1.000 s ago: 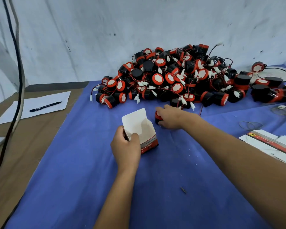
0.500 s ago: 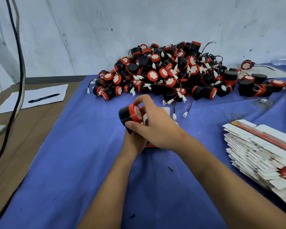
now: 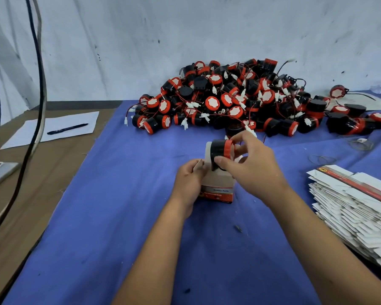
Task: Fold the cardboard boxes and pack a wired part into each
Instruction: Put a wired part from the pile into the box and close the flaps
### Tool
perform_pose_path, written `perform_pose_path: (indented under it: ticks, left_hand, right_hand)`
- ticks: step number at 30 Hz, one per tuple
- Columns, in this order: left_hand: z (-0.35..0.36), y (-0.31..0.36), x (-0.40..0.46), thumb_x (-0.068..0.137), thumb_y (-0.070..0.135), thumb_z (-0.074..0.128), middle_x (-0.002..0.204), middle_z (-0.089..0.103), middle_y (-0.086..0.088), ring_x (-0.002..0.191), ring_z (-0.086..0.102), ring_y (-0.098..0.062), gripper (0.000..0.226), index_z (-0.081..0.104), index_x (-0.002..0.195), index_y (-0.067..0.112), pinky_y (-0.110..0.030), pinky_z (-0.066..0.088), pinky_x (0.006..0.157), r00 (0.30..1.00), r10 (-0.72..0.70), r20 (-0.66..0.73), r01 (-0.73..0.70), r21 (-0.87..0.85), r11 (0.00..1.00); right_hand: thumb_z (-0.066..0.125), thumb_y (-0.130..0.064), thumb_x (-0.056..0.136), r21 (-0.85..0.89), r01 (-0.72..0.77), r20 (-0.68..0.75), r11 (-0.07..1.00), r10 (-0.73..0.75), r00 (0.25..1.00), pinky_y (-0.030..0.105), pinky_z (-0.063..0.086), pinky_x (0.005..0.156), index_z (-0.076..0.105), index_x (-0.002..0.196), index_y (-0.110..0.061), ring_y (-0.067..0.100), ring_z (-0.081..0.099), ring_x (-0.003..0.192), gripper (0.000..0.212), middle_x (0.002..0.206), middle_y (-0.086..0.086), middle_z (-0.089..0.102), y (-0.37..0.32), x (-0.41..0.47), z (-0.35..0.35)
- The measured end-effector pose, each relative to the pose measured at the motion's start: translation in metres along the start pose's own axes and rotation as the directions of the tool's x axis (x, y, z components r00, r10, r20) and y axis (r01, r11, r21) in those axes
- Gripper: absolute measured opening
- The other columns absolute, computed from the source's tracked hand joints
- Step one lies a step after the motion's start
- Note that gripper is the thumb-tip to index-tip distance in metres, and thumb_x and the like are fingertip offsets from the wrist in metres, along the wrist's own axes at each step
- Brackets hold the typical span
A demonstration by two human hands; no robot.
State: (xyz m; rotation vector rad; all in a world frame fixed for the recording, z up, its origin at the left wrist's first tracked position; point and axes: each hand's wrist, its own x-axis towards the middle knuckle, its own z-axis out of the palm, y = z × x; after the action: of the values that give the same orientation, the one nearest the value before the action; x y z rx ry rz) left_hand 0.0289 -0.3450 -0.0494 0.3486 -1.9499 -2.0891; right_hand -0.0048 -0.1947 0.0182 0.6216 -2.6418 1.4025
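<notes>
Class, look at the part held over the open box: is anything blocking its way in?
Nothing visible does. The right hand holds the wired part right at the box mouth; the flaps stand open, and the left hand grips the box's side.

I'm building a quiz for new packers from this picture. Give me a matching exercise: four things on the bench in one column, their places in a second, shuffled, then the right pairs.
Things:
1. pen
2. flat box blanks
3. wired part
4. open box

Places:
A. stacked at the right edge of the blue cloth
B. held by the left hand, standing on the cloth
C. on the white paper, far left
D. in the right hand, above the box mouth

Pairs: 1-C, 2-A, 3-D, 4-B
</notes>
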Motion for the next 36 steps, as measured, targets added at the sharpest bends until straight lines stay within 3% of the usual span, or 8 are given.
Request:
perform_pose_path:
  ticks: [4, 8, 13, 18, 21, 24, 29, 36]
  left_hand:
    - [0.01, 0.0, 0.0, 0.108, 0.021, 0.051, 0.088, 0.068, -0.008, 0.081, 0.06, -0.02, 0.032, 0.067, 0.101, -0.006, -0.029, 0.048, 0.066, 0.997, -0.028, -0.073, 0.025, -0.04, 0.999]
    - [0.015, 0.002, -0.004, 0.108, 0.022, 0.051, 0.088, 0.068, -0.009, 0.08, 0.061, -0.018, 0.03, 0.068, 0.104, -0.002, -0.031, 0.051, 0.068, 0.997, -0.028, -0.077, 0.023, -0.07, 0.997]
    - [0.018, 0.001, -0.006, 0.097, 0.002, 0.055, 0.09, 0.073, -0.018, 0.076, 0.065, -0.02, 0.015, 0.069, 0.103, 0.002, -0.032, 0.054, 0.061, 0.998, 0.042, -0.036, -0.04, 0.046, 0.998]
    - [0.019, -0.003, -0.005, 0.093, -0.001, 0.059, 0.094, 0.077, -0.006, 0.091, 0.072, -0.031, 0.018, 0.071, 0.1, 0.011, -0.049, 0.06, 0.081, 0.992, 0.112, -0.062, -0.098, 0.202, 0.975]
    - [0.019, -0.004, -0.003, 0.091, -0.001, 0.064, 0.094, 0.077, -0.003, 0.091, 0.073, -0.025, 0.016, 0.072, 0.1, 0.012, -0.048, 0.061, 0.084, 0.988, 0.125, -0.095, -0.1, 0.234, 0.967]
    - [0.02, -0.005, -0.002, 0.087, 0.002, 0.072, 0.093, 0.077, -0.005, 0.091, 0.073, -0.028, 0.014, 0.072, 0.098, 0.011, -0.049, 0.061, 0.083, 0.987, 0.12, -0.108, -0.094, 0.223, 0.97]
    - [0.022, -0.009, -0.003, 0.085, 0.017, 0.08, 0.087, 0.078, 0.004, 0.082, 0.073, -0.014, 0.01, 0.073, 0.092, 0.02, -0.036, 0.061, 0.074, 0.988, 0.121, -0.097, -0.095, 0.237, 0.967]
    - [0.028, -0.009, -0.004, 0.088, 0.033, 0.079, 0.087, 0.075, 0.003, 0.071, 0.069, -0.023, 0.016, 0.071, 0.088, 0.019, -0.04, 0.059, 0.066, 0.979, 0.12, -0.167, -0.067, 0.291, 0.954]
  right_hand:
    - [0.077, -0.029, 0.08, -0.48, 0.147, 0.196, 0.865, -0.057, 0.979, 0.035, 0.052, 0.072, 0.06, 0.115, -0.029, 0.025, 0.063, 0.095, 0.04, 0.104, -0.003, 0.068, -0.007, -0.003, -0.002]
    - [0.057, -0.017, 0.093, -0.694, 0.333, 0.366, 0.639, -0.085, 0.927, 0.033, 0.036, 0.069, 0.064, 0.106, -0.021, 0.024, 0.052, 0.087, 0.016, 0.103, 0.003, 0.06, -0.014, -0.006, 0.015]
    - [0.055, -0.008, 0.093, -0.716, 0.185, 0.229, 0.673, -0.024, 0.973, 0.032, 0.037, 0.069, 0.068, 0.1, -0.019, 0.026, 0.055, 0.105, 0.018, 0.107, 0.003, 0.064, -0.014, -0.015, 0.023]
    - [0.07, -0.027, 0.087, -0.808, 0.04, 0.002, 0.589, -0.065, 0.998, 0.029, 0.036, 0.067, 0.063, 0.106, -0.024, 0.024, 0.041, 0.114, 0.021, 0.106, 0.0, 0.047, -0.019, -0.019, 0.003]
    - [0.065, -0.022, 0.088, -0.821, 0.011, 0.011, 0.571, -0.004, 1.0, 0.034, 0.035, 0.067, 0.062, 0.101, -0.022, 0.029, 0.05, 0.099, 0.014, 0.09, 0.0, 0.048, -0.018, -0.014, -0.025]
    - [0.061, -0.012, 0.089, -0.727, 0.019, -0.005, 0.687, -0.032, 0.999, 0.034, 0.044, 0.06, 0.062, 0.082, -0.016, 0.033, 0.059, 0.077, 0.008, 0.079, 0.004, 0.06, -0.019, -0.003, -0.04]
    - [0.069, -0.02, 0.09, -0.468, 0.107, 0.009, 0.877, -0.116, 0.993, 0.041, 0.057, 0.07, 0.075, 0.08, -0.013, 0.025, 0.064, 0.081, 0.014, 0.082, 0.004, 0.07, -0.028, -0.004, -0.009]
    - [0.058, -0.007, 0.082, -0.536, 0.109, 0.053, 0.837, -0.096, 0.994, 0.037, 0.054, 0.064, 0.07, 0.088, -0.018, 0.022, 0.051, 0.083, 0.018, 0.091, 0.004, 0.06, -0.013, -0.011, 0.013]
